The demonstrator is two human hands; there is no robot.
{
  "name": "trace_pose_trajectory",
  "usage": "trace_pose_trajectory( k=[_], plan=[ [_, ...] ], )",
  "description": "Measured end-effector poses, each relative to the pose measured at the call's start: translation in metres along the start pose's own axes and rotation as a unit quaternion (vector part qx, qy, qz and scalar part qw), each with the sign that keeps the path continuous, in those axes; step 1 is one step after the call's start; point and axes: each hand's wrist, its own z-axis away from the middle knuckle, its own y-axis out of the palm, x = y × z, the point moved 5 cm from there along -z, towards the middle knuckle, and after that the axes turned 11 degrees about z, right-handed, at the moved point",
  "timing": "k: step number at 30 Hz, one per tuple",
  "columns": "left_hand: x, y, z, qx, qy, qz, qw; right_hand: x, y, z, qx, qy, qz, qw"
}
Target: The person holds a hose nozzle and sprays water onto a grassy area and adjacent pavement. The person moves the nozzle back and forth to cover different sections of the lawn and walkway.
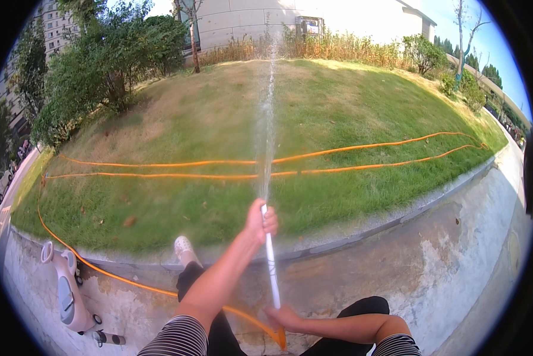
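A white tube (271,267) slants up in front of me, and water (268,107) sprays from its far end over the lawn (204,209). My left hand (263,220) is closed around the tube near that end. Lower down, my right hand (286,318) grips its near end, where an orange hose (248,318) meets it; the exact joint is hidden by the hand. The hose runs left across the concrete, onto the grass and lies there in two long, roughly parallel lines.
A stone kerb (337,244) borders the lawn. On the concrete at left stand a pale ride-on toy (73,293) and a bottle (110,338) lying beside it. One foot in a light shoe (183,247) is at the kerb. Bushes (110,66) and a pale building (248,18) stand beyond.
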Motion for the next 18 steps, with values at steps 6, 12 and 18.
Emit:
trace_pose_trajectory(
  k=[6,12,18],
  plan=[
    [-0.010,-0.003,0.008,-0.005,0.019,0.014,1.000,0.009,0.000,0.004,0.006,0.010,0.018,1.000],
    [-0.014,-0.004,0.008,-0.013,0.026,0.011,1.000,0.017,-0.005,0.008,0.000,-0.004,0.039,0.999],
    [0.001,0.007,0.004,0.011,-0.003,-0.017,1.000,0.008,-0.002,0.008,-0.009,-0.005,0.060,0.998]
  ],
)
